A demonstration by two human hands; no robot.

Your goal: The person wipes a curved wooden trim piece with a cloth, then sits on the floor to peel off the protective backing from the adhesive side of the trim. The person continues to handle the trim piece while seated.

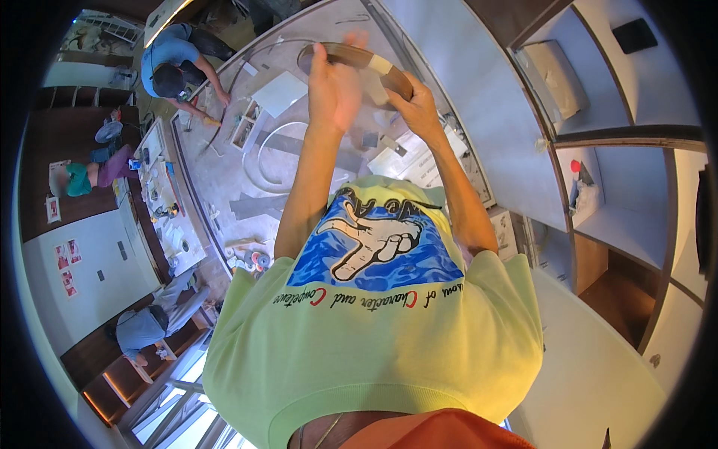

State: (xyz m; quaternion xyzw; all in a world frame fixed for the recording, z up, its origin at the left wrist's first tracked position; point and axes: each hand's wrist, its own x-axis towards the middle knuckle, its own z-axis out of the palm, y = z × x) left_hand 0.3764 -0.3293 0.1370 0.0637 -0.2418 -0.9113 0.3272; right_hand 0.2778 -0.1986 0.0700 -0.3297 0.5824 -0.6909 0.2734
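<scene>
Up in front of me a brown, wood-coloured flexible strip (341,55), like edge banding, bends in a curve with a pale patch partway along it. The thumb and fingers of my right hand (419,111) pinch its right end. My left hand (334,93) is raised at its other part, thumb upright in front of the strip and blurred fingertips beyond it; the strip runs between them. Below my hands lies a grey, dusty work surface (299,138) with a white coiled strip (263,168) and flat grey pieces (258,206).
White cabinets with open shelves (621,194) stand on my right. At the far left of the surface a person in a blue shirt (168,60) reaches onto it. Other people (142,329) are farther left, beside a cluttered bench (161,191). A white board (280,93) lies near my left hand.
</scene>
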